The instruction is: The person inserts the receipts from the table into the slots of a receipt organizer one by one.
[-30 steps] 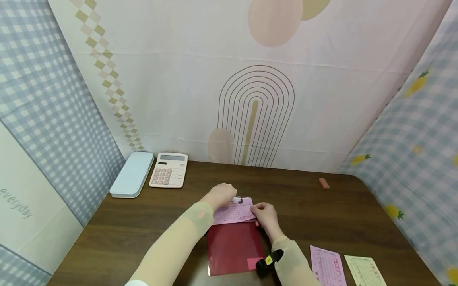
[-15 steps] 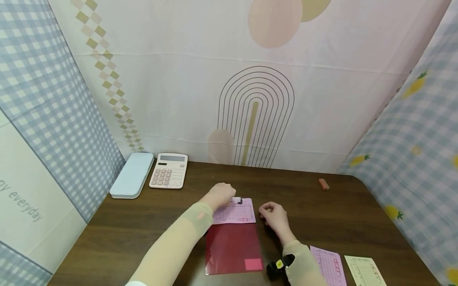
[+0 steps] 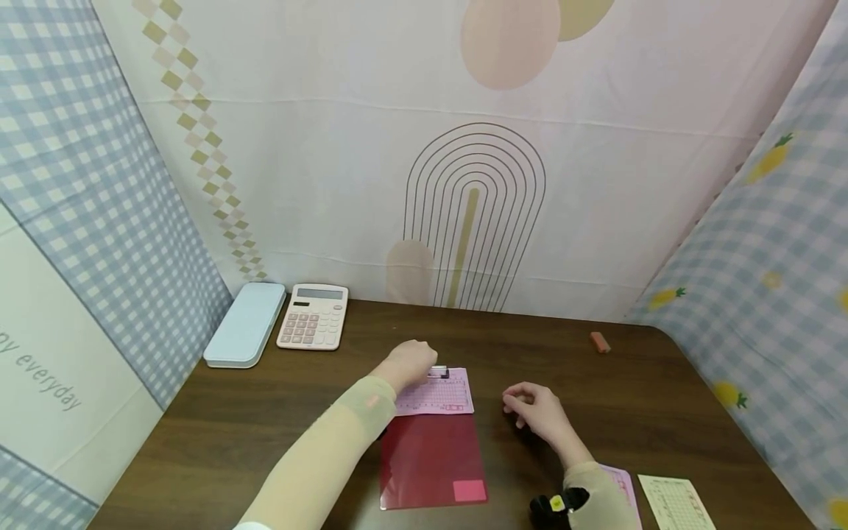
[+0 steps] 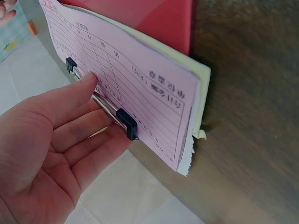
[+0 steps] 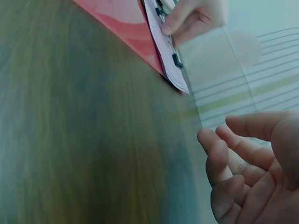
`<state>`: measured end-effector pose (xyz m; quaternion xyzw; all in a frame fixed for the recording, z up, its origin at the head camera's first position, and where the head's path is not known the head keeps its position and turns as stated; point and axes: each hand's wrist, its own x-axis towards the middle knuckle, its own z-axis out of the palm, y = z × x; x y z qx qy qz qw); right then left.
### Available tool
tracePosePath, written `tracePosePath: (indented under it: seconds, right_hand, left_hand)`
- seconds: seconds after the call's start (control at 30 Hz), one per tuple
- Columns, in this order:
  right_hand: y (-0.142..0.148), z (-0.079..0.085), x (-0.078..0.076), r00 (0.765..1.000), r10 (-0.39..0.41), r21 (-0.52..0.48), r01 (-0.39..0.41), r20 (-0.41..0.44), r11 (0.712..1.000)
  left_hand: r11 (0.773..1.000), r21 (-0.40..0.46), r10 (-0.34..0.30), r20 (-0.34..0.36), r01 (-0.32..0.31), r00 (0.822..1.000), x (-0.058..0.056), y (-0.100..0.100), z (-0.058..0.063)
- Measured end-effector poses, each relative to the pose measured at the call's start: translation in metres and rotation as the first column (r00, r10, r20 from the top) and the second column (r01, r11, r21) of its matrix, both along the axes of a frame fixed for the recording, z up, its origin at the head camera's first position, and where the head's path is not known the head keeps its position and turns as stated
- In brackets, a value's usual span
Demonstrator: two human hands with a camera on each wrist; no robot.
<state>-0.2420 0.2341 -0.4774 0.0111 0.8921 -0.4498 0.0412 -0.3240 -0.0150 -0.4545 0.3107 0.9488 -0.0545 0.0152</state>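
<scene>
A red clipboard lies flat, with a pink sticker at its lower right corner. Pink printed forms cover its far end, and paler sheets show beneath them in the left wrist view. My left hand grips the clipboard's metal clip, which has black end caps; the thumb presses on top and the fingers curl beneath. To the right of the board, my right hand is over the table with loosely bent fingers and holds nothing.
A calculator and a light blue case sit at the back left. An orange-red block is at the back right. Nearer on the right lie a yellow form and a pink form, partly behind my right sleeve.
My right hand has let go of the pink forms' right edge and moved right, away from the clipboard. The forms now lie flat. My left hand stays at the clip.
</scene>
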Motion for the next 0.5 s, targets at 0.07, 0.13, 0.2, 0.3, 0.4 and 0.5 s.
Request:
tracePosePath:
  seconds: [0.07, 0.13, 0.2, 0.3, 0.4, 0.5]
  right_hand:
    - [0.007, 0.002, 0.003, 1.0, 0.017, 0.013, -0.017, -0.007, 1.0]
    - [0.013, 0.003, 0.006, 0.999, 0.033, 0.024, -0.032, -0.011, 0.999]
    - [0.02, 0.004, 0.009, 0.999, 0.05, 0.039, -0.05, -0.013, 0.998]
    - [0.03, 0.005, 0.014, 0.998, 0.068, 0.063, -0.068, -0.001, 0.996]
    - [0.039, 0.006, 0.019, 0.996, 0.084, 0.085, -0.084, 0.007, 0.993]
    - [0.048, 0.007, 0.026, 0.997, 0.075, 0.115, -0.076, 0.015, 0.99]
  left_hand:
    - [1.0, 0.004, 0.005, 0.002, -0.005, 1.0, 0.0, 0.0, 0.0]
    - [1.0, 0.006, 0.005, 0.005, -0.005, 1.0, 0.001, 0.0, 0.0]
    - [1.0, 0.009, 0.002, 0.006, -0.002, 1.0, 0.001, 0.0, 0.001]
    - [1.0, 0.011, -0.003, 0.001, 0.003, 1.0, 0.002, -0.001, 0.002]
    - [1.0, 0.012, -0.01, -0.007, 0.01, 1.0, 0.003, -0.001, 0.003]
    - [1.0, 0.016, -0.011, -0.011, 0.011, 1.0, 0.003, -0.001, 0.002]
